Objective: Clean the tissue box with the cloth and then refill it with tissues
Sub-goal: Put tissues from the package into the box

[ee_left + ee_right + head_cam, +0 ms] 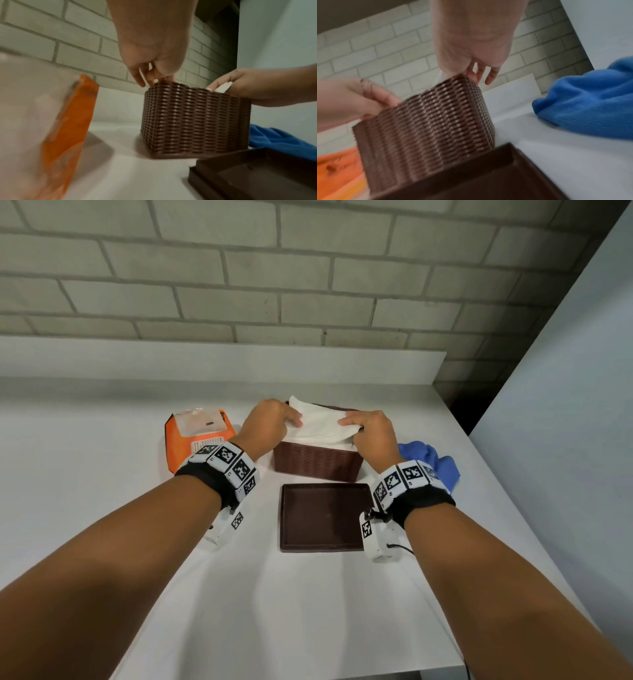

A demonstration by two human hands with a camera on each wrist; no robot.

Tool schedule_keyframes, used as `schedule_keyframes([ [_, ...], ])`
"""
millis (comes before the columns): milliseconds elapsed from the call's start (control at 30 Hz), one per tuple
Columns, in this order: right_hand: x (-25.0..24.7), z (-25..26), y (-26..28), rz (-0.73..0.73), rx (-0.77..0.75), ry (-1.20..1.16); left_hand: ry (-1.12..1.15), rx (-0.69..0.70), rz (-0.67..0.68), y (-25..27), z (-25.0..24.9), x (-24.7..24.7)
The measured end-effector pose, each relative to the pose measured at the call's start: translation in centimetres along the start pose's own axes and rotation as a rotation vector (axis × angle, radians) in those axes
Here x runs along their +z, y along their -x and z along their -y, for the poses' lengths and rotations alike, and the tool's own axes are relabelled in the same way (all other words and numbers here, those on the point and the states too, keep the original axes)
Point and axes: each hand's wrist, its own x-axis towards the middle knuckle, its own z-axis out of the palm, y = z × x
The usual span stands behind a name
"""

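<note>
Both hands, left hand (265, 421) and right hand (371, 428), pinch white tissues (320, 422) atop the open brown tissue box (317, 462); lid (323, 517) at six o'clock. Box interior hidden.

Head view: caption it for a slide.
Both hands press white tissues into the brown woven box.
</note>
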Motion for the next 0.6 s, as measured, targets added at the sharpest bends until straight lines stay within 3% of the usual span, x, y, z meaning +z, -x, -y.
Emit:
schedule_keyframes([
  [133,-1.7,0.6,0.2,0.121,-0.017,0.197,0.152,-0.090,-0.052,0.2,-1.0,-1.0],
  [267,-2.6,2.5,0.4,0.001,0.047,0.195,0.058,-0.042,-0.189,-0.1,-0.9,-0.9],
  [333,-2.1,3.7,0.3,0.018,-0.007,0.234,-0.029,0.024,-0.111,-0.6,-0.6,-0.3],
  [433,0.1,4.1,0.4,0.222,-0.049,0.411,-0.180,0.059,0.109,-0.6,-0.5,0.9],
  [600,1.2,3.4,0.7,0.460,-0.033,0.690,-0.427,-0.030,0.241,1.6,-1.5,1.4],
])
